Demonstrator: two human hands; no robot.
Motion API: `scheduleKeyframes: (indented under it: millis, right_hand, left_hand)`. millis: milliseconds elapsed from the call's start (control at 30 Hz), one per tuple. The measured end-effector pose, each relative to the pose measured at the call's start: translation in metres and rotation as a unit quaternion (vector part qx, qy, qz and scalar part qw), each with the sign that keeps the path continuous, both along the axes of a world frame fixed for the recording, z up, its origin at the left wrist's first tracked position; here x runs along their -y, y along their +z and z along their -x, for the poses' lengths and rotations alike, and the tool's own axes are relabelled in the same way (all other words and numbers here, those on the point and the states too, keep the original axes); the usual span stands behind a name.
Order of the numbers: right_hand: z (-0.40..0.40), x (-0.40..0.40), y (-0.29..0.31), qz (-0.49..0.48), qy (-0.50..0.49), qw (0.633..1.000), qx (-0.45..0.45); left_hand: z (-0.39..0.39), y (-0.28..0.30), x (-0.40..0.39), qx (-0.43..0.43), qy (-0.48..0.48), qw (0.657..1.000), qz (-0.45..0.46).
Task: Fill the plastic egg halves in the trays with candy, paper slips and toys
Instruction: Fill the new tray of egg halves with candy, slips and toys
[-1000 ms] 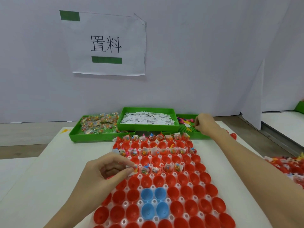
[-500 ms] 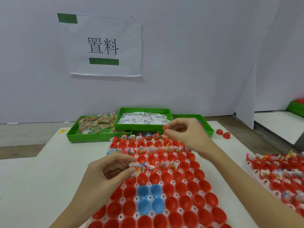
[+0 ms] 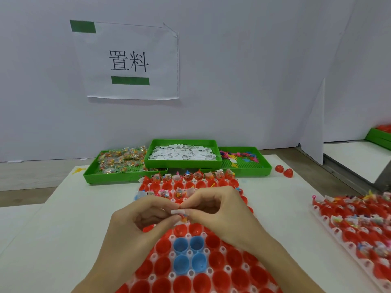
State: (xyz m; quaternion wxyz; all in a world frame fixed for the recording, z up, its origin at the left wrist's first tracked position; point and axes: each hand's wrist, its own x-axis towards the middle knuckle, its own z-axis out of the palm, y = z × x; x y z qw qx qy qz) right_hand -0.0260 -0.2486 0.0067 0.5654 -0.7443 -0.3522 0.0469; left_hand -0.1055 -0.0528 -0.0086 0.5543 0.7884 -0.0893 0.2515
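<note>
A white tray (image 3: pixel 191 272) of red egg halves, with a block of blue egg halves (image 3: pixel 189 254) in it, lies in front of me. Its far rows hold candy, slips and toys. My left hand (image 3: pixel 135 225) and my right hand (image 3: pixel 220 210) meet fingertip to fingertip above the tray's middle. Between them they pinch a small white paper slip (image 3: pixel 177 211) with a bit of coloured candy or toy (image 3: pixel 184 219) under it. Which hand bears the coloured bit I cannot tell.
Three green bins stand at the table's far edge: candy packets (image 3: pixel 118 159) left, paper slips (image 3: pixel 183 154) middle, small toys (image 3: pixel 243 158) right. Two loose red egg halves (image 3: pixel 283 170) lie beside the right bin. A second tray of filled eggs (image 3: pixel 359 225) sits at the right.
My right hand came back from the toy bin and joined my left hand above the tray. The left hand rose slightly toward the middle.
</note>
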Motion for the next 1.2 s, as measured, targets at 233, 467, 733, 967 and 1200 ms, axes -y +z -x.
scheduleKeyframes:
  millis: [233,467,733,967,1200]
  right_hand:
    - [-0.005,0.015,0.01,0.005,0.063,0.997,-0.035]
    - [-0.024,0.048,0.024,0.003,0.06,0.992,-0.109]
    - [-0.05,0.075,0.007,0.108,-0.121,0.985,-0.06]
    - [-0.054,0.081,-0.003,0.24,-0.141,0.961,0.005]
    - [-0.051,0.073,-0.007,0.276,-0.152,0.949,0.026]
  left_hand:
    - [-0.01,0.011,0.008,0.0,-0.006,1.0,0.001]
    - [-0.033,0.028,0.033,0.054,-0.07,0.993,-0.076]
    - [-0.041,0.027,0.047,0.003,-0.147,0.9,-0.41]
    - [-0.033,0.009,0.067,-0.047,-0.206,0.806,-0.553]
    - [-0.035,0.008,0.067,-0.062,-0.21,0.8,-0.559]
